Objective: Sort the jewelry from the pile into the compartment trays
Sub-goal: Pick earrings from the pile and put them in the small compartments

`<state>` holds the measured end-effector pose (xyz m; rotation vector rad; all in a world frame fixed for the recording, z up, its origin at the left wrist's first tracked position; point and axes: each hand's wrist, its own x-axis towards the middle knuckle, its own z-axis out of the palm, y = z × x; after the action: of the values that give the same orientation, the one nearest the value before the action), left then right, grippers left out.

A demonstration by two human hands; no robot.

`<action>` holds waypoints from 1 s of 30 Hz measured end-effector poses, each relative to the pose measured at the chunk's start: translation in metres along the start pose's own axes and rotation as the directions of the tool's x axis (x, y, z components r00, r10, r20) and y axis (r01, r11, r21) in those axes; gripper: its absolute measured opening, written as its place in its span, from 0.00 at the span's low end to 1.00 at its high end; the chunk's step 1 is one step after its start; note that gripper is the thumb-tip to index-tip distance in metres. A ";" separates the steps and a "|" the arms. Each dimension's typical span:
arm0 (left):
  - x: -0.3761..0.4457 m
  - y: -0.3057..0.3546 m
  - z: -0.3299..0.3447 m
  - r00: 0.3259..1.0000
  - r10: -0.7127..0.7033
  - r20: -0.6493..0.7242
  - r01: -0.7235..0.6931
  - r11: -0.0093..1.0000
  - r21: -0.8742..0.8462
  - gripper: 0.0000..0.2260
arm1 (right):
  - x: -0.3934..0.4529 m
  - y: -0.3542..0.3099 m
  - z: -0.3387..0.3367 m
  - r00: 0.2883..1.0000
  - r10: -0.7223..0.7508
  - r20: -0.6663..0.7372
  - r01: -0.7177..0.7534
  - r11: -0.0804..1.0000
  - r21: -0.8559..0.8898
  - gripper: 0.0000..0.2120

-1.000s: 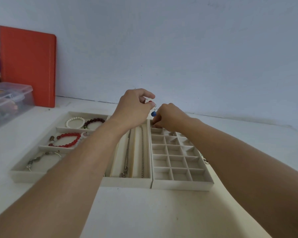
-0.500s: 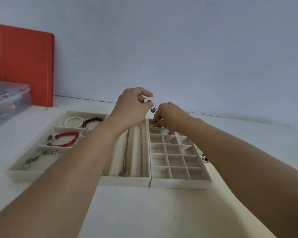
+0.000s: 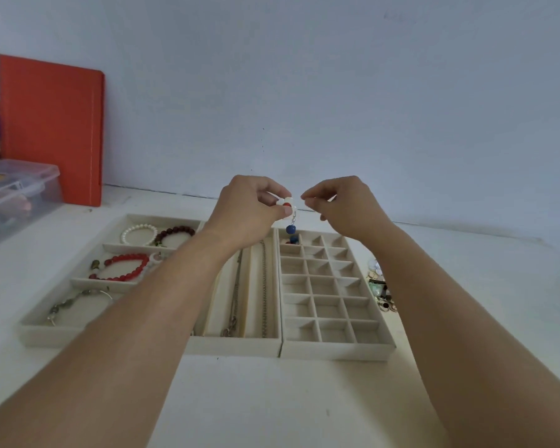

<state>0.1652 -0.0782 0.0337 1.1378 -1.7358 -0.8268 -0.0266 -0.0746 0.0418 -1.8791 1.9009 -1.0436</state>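
While a dangling earring (image 3: 290,218) is pinched by the left hand (image 3: 253,208), its blue bead is hung straight down over the far-left cell of the grid tray (image 3: 330,347), where a matching piece is seen. Right hand (image 3: 343,205) is held just beside, fingertips pinched together; anything held cannot be told. Remaining pile (image 3: 380,289) is left right of the tray.

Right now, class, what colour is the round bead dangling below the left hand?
Dark blue bead, hanging under the left hand; the head view shows it.

Orange board (image 3: 50,130); perhaps plastic box (image 3: 17,185)
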 end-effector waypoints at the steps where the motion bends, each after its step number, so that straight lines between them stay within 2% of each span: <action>1: -0.001 0.000 0.000 1.000 -0.006 0.003 0.006 1.000 0.004 0.07 | -0.005 -0.004 -0.001 1.000 0.007 0.010 -0.008 0.996 0.091 0.05; 5: -0.002 0.001 -0.001 0.999 -0.041 -0.002 0.041 0.999 0.014 0.08 | -0.018 -0.016 -0.001 0.983 0.008 0.185 -0.069 0.943 0.325 0.08; 10: -0.002 0.001 -0.003 0.997 -0.070 -0.035 0.070 0.998 -0.006 0.06 | -0.027 -0.015 -0.005 0.942 -0.035 0.335 -0.120 0.895 0.430 0.09; 15: -0.003 0.000 -0.002 0.996 -0.079 -0.034 0.078 0.997 -0.027 0.05 | -0.028 -0.012 -0.001 0.939 -0.018 0.344 -0.161 0.861 0.482 0.17; 19: -0.002 0.001 0.000 0.996 -0.084 -0.029 0.083 0.996 -0.043 0.04 | -0.026 -0.013 0.005 0.953 0.044 0.298 -0.179 0.878 0.443 0.15; 23: -0.004 0.002 0.001 0.996 -0.083 -0.037 0.081 0.996 -0.047 0.02 | -0.026 -0.008 0.007 0.964 0.090 0.251 -0.195 0.880 0.434 0.07; 30: -0.004 0.000 0.001 0.995 -0.093 -0.042 0.089 0.991 -0.101 0.02 | -0.022 -0.006 0.005 0.965 0.095 0.245 -0.198 0.874 0.443 0.07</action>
<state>0.1650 -0.0740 0.0323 1.1671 -1.5970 -0.9249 -0.0159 -0.0541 0.0359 -1.4799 1.4785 -1.0780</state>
